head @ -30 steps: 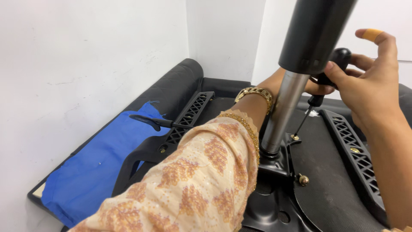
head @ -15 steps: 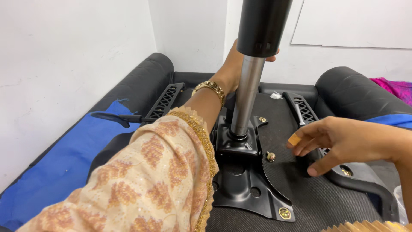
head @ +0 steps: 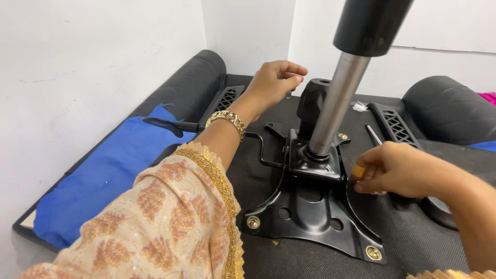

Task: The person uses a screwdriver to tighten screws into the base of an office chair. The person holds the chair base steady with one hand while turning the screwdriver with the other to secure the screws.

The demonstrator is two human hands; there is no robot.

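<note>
An upturned black chair seat (head: 413, 243) carries a black metal mechanism plate (head: 310, 217) fixed with gold bolts (head: 253, 222). A steel gas cylinder (head: 338, 103) with a black sleeve (head: 369, 23) stands up from the plate. My left hand (head: 274, 82), with a gold bracelet at the wrist, hovers with curled fingers just left of a black knob (head: 312, 101) and above a bent lever (head: 261, 150). My right hand (head: 398, 170) rests on the seat with fingertips pinched at the plate's right edge. Whether they hold anything small is hidden.
Padded black armrests lie at the left (head: 191, 88) and right (head: 444, 108), each with a perforated bracket (head: 395, 124) beside it. A blue cloth (head: 103, 175) lies against the white wall on the left. A thin tool (head: 373, 135) lies on the seat behind the plate.
My left hand has come out from behind the cylinder and lifted to its left. My right hand has dropped from the cylinder's top to the plate's right edge. The view has tilted down.
</note>
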